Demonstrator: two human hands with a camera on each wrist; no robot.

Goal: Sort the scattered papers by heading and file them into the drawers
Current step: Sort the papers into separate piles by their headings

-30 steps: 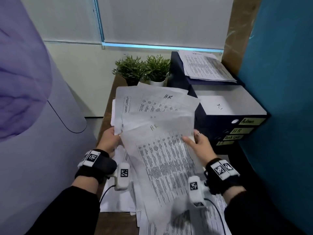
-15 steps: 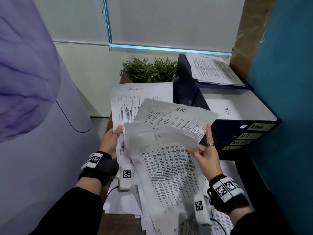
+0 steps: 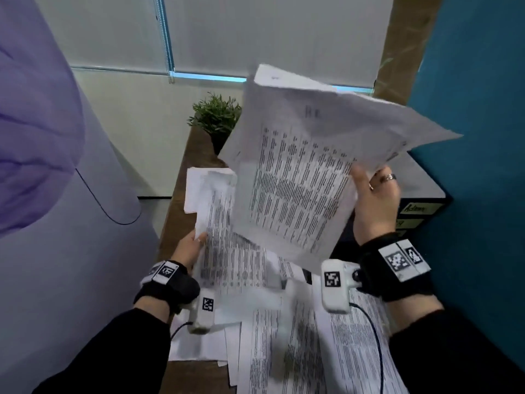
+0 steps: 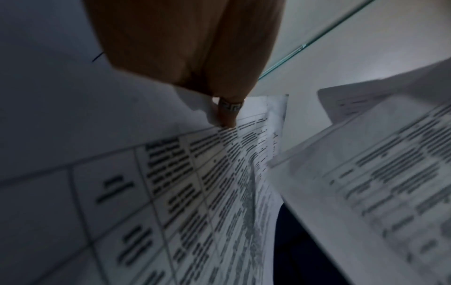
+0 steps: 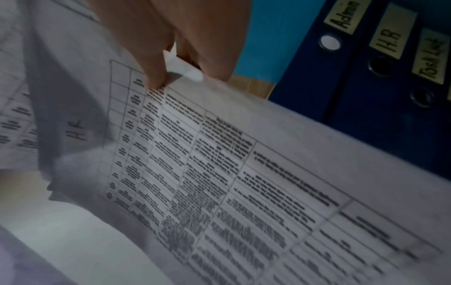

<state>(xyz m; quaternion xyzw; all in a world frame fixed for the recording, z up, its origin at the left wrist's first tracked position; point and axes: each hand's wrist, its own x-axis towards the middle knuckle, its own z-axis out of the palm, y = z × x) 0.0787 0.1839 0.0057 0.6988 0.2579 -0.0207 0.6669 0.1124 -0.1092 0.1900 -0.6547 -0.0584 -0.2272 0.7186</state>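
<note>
My right hand (image 3: 369, 183) is raised in front of the dark blue drawer unit (image 3: 423, 191) and pinches a few printed sheets (image 3: 295, 172) by their right edge. In the right wrist view the thumb (image 5: 156, 75) presses on a sheet headed "H.R" (image 5: 195, 154). The drawer labels read Admin (image 5: 346, 17), H.R (image 5: 390, 38) and one more that I cannot read. My left hand (image 3: 196, 243) is lower at the left and pinches a table-printed sheet (image 3: 224, 240) by its edge. Its ringed finger (image 4: 229, 113) lies on that sheet (image 4: 171, 192).
Several loose printed papers (image 3: 298, 336) cover the near half of the brown desk (image 3: 181, 206). A small green plant (image 3: 218, 118) stands at the back by the window blind. A teal wall (image 3: 477, 109) closes the right side, a pale panel (image 3: 71, 223) the left.
My right hand has lifted its sheets up and to the right, towards the drawer unit. My left hand has come down with its sheet, and the two bundles have parted.
</note>
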